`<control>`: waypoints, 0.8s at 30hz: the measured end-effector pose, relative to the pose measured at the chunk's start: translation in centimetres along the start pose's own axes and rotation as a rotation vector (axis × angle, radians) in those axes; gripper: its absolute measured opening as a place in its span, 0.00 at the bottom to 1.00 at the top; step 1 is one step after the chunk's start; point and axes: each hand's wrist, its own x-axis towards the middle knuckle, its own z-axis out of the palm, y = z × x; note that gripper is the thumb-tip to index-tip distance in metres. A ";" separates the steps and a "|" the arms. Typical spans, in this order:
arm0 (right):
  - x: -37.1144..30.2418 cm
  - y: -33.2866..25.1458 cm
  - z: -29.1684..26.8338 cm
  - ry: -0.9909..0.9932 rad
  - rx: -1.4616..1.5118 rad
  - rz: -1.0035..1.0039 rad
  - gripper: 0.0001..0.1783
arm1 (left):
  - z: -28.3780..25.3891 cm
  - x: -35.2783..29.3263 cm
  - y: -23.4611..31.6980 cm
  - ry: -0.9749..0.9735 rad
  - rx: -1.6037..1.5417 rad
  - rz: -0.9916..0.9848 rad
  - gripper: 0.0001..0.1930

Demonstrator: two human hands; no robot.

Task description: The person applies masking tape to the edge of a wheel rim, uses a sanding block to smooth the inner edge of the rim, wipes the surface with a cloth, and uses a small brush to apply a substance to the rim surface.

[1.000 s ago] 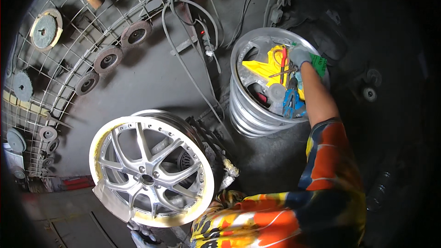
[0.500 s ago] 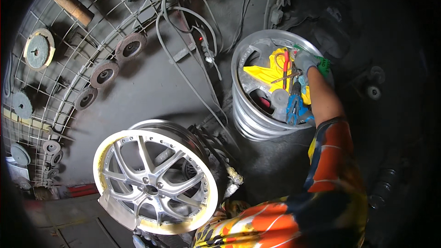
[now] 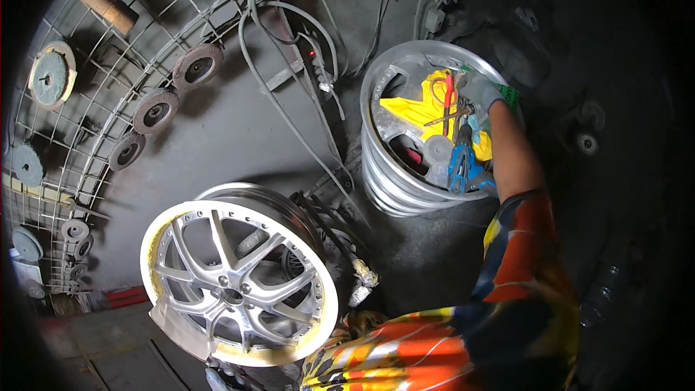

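nearest me, at the lower edge, i see part of the left hand [image 3: 216, 379] in a pale glove, just below the spoked wheel [image 3: 235, 275]. the wheel's rim hides most of it, so i cannot tell whether its fingers are apart or clamped on anything. the wheel leans at the lower left; if that hand is steadying it, a slack grip could let it roll or tip, and i cannot make out what bears it. the pale flap [image 3: 177, 329] at its lower left edge hangs loose and could snag. beyond its right edge, the foil-wrapped end [image 3: 364, 279] sits close enough to be knocked by a sleeve.

farther out, the right hand [image 3: 478, 90], gloved, reaches in over the upturned wheel [image 3: 391, 199]. its fingertips are lost among the clutter; i cannot tell whether they close on something. the red-handled tool [image 3: 448, 101] lies across the yellow cloth [image 3: 413, 112], so a tug on the cloth could drag it along. the blue power tool [image 3: 463, 166] rests under the wrist side, where a brush of the forearm could shift it. the green sheet [image 3: 510, 95] just beside the hand could crumple or catch.
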 end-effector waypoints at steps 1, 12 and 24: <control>-0.3 0.1 -0.2 0.002 -0.003 -0.004 0.15 | -0.1 0.2 -0.1 -0.013 0.003 0.009 0.13; -0.8 -0.7 -1.2 0.054 0.286 0.037 0.17 | 0.4 -0.2 -0.4 0.086 0.100 0.065 0.13; 3.6 -2.2 -0.1 0.240 1.125 0.136 0.12 | -2.5 0.4 -1.8 0.146 0.070 0.065 0.14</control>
